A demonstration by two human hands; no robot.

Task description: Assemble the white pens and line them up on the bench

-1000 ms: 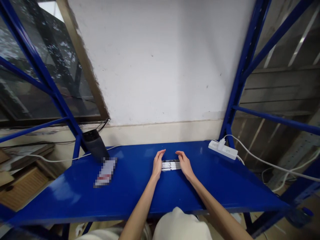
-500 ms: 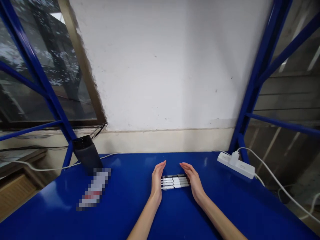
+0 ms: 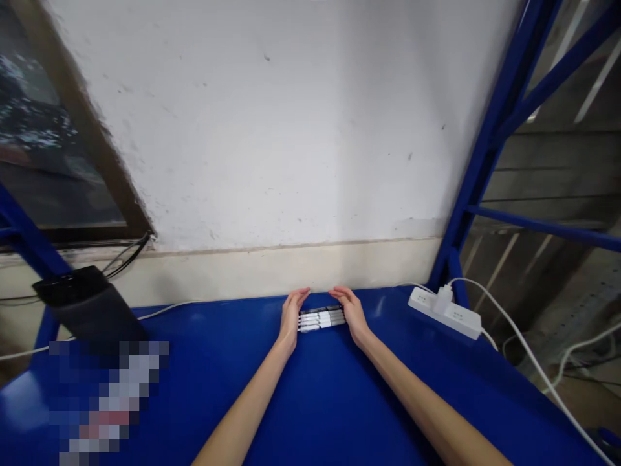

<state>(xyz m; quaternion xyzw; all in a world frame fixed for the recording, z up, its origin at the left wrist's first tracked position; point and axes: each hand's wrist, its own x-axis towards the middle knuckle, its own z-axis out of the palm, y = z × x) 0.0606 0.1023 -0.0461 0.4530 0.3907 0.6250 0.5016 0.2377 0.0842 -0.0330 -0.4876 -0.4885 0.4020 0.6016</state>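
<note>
Several white and black pens [image 3: 321, 318] lie side by side in a tight row on the blue table [image 3: 320, 401], near the back wall. My left hand [image 3: 290, 318] stands on edge against the row's left ends, fingers straight and together. My right hand [image 3: 352, 313] stands the same way against the right ends. Both palms face each other with the pens between them; neither hand wraps round a pen.
A white power strip [image 3: 444, 312] with a plugged charger and cable lies at the back right by a blue rack post [image 3: 485, 162]. A black device [image 3: 90, 307] stands at the back left, with a blurred-out flat item [image 3: 104, 401] in front of it.
My hands have slid the row of pens away from me toward the wall and drawn a little closer together. The view has shifted, so the black device now looks nearer at the left.
</note>
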